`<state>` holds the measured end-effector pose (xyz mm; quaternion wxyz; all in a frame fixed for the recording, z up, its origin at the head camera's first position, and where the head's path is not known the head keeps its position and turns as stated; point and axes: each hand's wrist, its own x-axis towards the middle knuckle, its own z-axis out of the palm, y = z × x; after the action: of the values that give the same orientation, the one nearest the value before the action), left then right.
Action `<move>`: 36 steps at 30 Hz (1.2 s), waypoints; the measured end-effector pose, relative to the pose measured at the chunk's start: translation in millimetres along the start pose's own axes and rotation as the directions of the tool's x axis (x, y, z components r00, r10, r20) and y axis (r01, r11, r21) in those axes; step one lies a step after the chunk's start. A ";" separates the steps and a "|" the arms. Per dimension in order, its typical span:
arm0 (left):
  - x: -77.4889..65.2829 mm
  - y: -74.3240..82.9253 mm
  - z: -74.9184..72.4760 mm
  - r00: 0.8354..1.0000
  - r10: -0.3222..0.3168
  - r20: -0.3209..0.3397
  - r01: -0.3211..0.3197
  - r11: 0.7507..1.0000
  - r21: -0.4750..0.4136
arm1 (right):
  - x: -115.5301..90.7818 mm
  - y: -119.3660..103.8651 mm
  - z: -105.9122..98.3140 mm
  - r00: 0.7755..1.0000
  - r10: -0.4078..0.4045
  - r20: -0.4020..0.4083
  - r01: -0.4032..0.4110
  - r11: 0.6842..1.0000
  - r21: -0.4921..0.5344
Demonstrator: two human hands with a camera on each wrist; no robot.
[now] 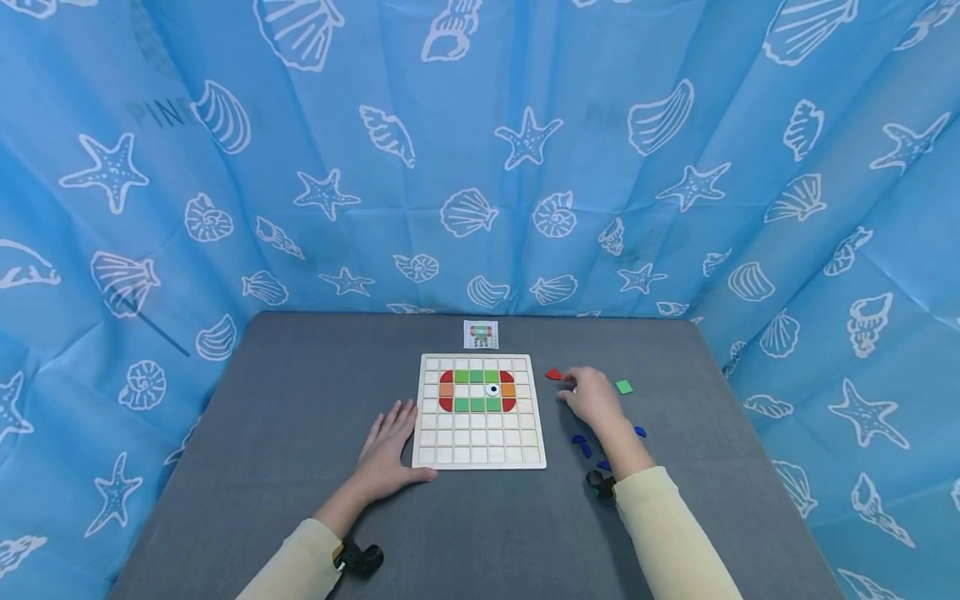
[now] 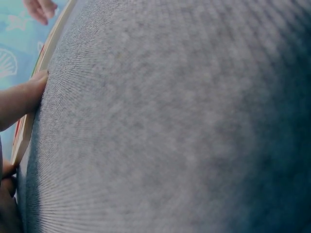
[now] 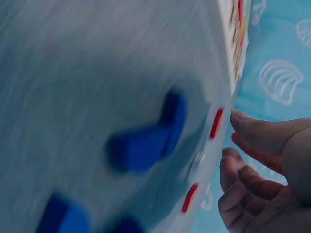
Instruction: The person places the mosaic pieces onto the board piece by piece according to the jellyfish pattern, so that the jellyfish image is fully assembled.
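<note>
A white gridded board (image 1: 480, 437) holds a ring of red, green and orange pieces, plus a white eye piece (image 1: 492, 390). Along the board's left edge lies my left hand (image 1: 388, 460), fingers spread and thumb at the near corner; the left wrist view shows fingertips against the board's side. My right hand (image 1: 592, 396) hovers right of the board, fingers loosely bent, beside a red piece (image 1: 554, 374). No piece shows between its thumb (image 3: 257, 133) and fingers in the right wrist view. Below them on the table are red pieces (image 3: 190, 198) and a whitish one (image 3: 196, 166).
Several blue pieces (image 1: 579, 439) lie near the right wrist. A green square (image 1: 624, 387) sits right of the right hand. Behind the board is a small picture card (image 1: 481, 334). A blue shell-print curtain (image 1: 525, 208) surrounds the grey table (image 1: 315, 383).
</note>
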<state>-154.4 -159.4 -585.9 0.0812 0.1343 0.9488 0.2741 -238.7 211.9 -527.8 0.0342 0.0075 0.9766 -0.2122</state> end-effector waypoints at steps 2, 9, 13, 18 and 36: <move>0.1 0.6 -0.4 1.000 0.002 -0.003 -0.002 1.000 -0.001 | 0.4 7.2 -1.9 1.000 0.021 0.017 -0.020 0.999 -0.027; -0.2 1.2 -0.9 1.000 -0.007 0.001 0.007 1.000 -0.003 | 2.8 20.4 -5.6 0.997 0.024 0.070 -0.020 0.999 -0.049; -0.1 1.9 -0.8 1.000 -0.012 0.002 0.012 1.000 0.004 | 2.9 22.5 -6.6 0.998 0.029 0.061 -0.029 1.000 -0.001; 0.6 1.4 0.4 1.000 -0.018 0.008 0.018 1.000 0.017 | 1.6 28.7 -10.7 0.998 0.030 0.053 -0.035 0.994 0.101; 1.0 -1.4 0.5 1.000 -0.010 0.006 0.010 1.000 0.009 | 0.3 47.4 -11.4 0.993 -0.023 0.116 0.011 0.994 0.111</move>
<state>-155.5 -159.9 -587.1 0.0851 0.1306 0.9504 0.2692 -238.3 259.8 -537.1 0.0890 -0.0114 0.9598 -0.2659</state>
